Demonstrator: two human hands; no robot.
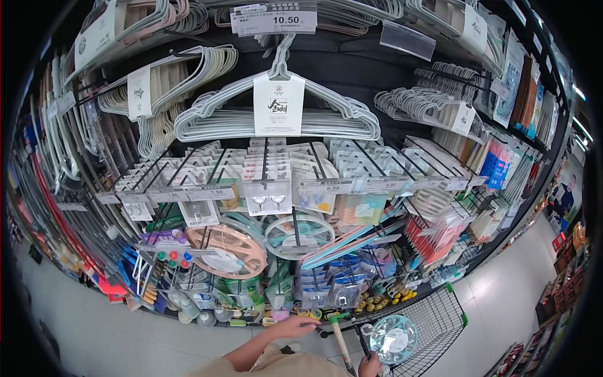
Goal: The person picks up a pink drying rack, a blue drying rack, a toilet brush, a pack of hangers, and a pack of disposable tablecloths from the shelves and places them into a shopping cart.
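My left hand (295,327) reaches across in front of the lowest shelf, fingers stretched to the right and holding nothing. It is apart from the shopping cart's handle (341,344). At the bottom edge of the view, my right hand (369,365) is closed beside a dark bar of the cart. The bar and the frame edge hide part of its grip, so what it holds I cannot make out. Just right of that hand, a round teal plastic rack (394,339) with a white label appears face up over the black wire cart (433,323).
A shelf wall stands ahead, with white hangers (276,119), carded hooks (267,188), a pink round rack (227,248) and a pale teal one (299,237) on hooks. Mops and poles (59,220) line the left. Another shelf (553,301) stands across the aisle at right.
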